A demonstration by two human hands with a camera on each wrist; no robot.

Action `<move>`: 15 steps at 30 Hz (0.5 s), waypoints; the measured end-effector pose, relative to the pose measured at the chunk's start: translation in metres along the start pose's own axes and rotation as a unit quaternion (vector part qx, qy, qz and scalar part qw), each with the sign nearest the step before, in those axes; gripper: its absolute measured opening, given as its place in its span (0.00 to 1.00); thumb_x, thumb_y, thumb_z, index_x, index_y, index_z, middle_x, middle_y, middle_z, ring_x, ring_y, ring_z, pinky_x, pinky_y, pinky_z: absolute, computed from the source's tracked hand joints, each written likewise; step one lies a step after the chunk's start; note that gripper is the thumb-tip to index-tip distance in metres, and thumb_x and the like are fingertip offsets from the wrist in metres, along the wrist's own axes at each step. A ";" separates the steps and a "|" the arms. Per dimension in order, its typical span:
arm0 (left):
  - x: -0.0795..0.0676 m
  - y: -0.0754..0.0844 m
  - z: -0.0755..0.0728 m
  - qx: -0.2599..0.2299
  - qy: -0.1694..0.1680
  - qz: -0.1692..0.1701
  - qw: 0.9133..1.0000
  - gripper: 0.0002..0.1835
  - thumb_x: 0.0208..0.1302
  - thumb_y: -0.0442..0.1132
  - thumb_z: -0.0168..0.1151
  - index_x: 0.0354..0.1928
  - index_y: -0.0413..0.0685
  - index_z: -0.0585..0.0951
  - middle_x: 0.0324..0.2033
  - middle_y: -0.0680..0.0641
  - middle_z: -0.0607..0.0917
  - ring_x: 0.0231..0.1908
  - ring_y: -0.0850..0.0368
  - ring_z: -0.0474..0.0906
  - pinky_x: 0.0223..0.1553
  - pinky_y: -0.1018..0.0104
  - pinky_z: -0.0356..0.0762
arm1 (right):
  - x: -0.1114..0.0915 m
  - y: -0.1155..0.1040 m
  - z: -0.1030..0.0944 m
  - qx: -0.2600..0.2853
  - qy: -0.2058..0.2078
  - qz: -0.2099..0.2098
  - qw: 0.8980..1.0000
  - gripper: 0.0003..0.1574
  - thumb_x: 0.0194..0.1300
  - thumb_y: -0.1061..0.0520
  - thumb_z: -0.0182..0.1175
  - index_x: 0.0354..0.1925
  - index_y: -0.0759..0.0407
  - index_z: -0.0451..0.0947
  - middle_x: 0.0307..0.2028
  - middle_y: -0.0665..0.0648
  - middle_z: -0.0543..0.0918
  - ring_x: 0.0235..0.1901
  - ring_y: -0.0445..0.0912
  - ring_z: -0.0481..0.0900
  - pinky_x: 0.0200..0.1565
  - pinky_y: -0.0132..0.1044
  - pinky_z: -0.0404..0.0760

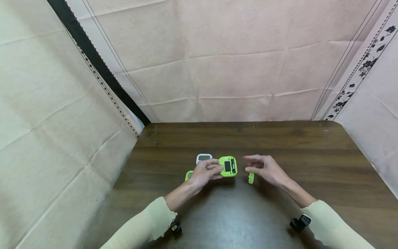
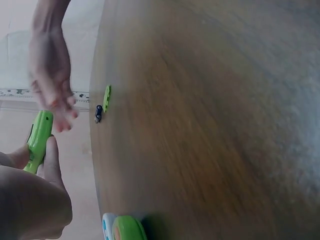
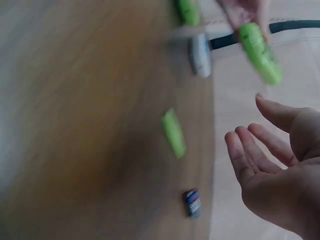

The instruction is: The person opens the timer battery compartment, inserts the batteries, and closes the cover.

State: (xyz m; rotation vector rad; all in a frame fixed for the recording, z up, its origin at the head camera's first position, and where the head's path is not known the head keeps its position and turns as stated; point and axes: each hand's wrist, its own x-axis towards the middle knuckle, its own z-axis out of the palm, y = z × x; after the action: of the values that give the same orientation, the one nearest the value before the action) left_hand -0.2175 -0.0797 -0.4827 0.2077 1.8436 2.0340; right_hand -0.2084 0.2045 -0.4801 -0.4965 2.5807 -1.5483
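My left hand (image 1: 203, 174) pinches a lime-green digital timer (image 1: 231, 160) at its near left edge, raised above the table. The timer's back faces up, with a dark rectangle and an uncovered slot in which a dark battery seems to lie. To its right hovers my right hand (image 1: 267, 169), fingers loosely bent, with nothing between them in the right wrist view. Below that hand a narrow green battery cover (image 1: 251, 178) lies on the table. A small dark battery (image 3: 192, 202) lies near the cover, almost hidden behind the hand in the head view.
A white timer (image 1: 204, 157) and another green timer (image 1: 188, 175) lie on the brown wooden table (image 1: 298, 145) by my left hand, partly covered by it. Pale cloth (image 1: 236, 69) hangs behind the table and at both sides.
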 end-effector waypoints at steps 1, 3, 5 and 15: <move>0.000 0.000 -0.001 0.001 0.000 0.001 1.000 0.20 0.75 0.29 0.66 0.64 0.27 0.78 0.53 0.32 0.88 0.46 0.53 0.89 0.51 0.57 0.90 | -0.002 0.005 0.000 -0.011 0.000 0.000 1.000 0.29 0.71 0.58 0.72 0.65 0.68 0.80 0.57 0.67 0.86 0.49 0.52 0.87 0.47 0.34 0.87; 0.000 0.000 -0.002 0.002 0.000 0.002 1.000 0.20 0.75 0.29 0.65 0.64 0.27 0.78 0.53 0.32 0.88 0.45 0.53 0.88 0.51 0.57 0.90 | -0.004 0.013 0.000 -0.037 0.000 0.003 0.999 0.30 0.69 0.58 0.74 0.63 0.70 0.81 0.55 0.66 0.87 0.48 0.52 0.86 0.46 0.34 0.86; -0.001 0.000 -0.004 0.004 0.000 0.002 1.000 0.20 0.75 0.29 0.65 0.64 0.27 0.78 0.53 0.32 0.88 0.45 0.53 0.89 0.51 0.56 0.90 | -0.007 0.020 0.002 -0.054 0.002 0.015 0.998 0.30 0.66 0.58 0.76 0.61 0.71 0.82 0.51 0.65 0.88 0.45 0.52 0.84 0.43 0.33 0.85; -0.003 0.003 -0.007 0.005 0.004 -0.001 1.000 0.20 0.74 0.29 0.66 0.64 0.27 0.78 0.53 0.32 0.88 0.45 0.53 0.89 0.52 0.56 0.90 | -0.011 0.030 0.018 -0.156 0.044 -0.028 0.986 0.28 0.53 0.62 0.83 0.50 0.72 0.87 0.41 0.60 0.83 0.35 0.48 0.82 0.36 0.36 0.83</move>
State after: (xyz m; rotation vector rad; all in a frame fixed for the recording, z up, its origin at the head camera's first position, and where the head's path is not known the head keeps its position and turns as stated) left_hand -0.2181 -0.0876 -0.4808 0.1995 1.8594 2.0271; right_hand -0.2002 0.2061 -0.5153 -0.5413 2.9190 -1.2079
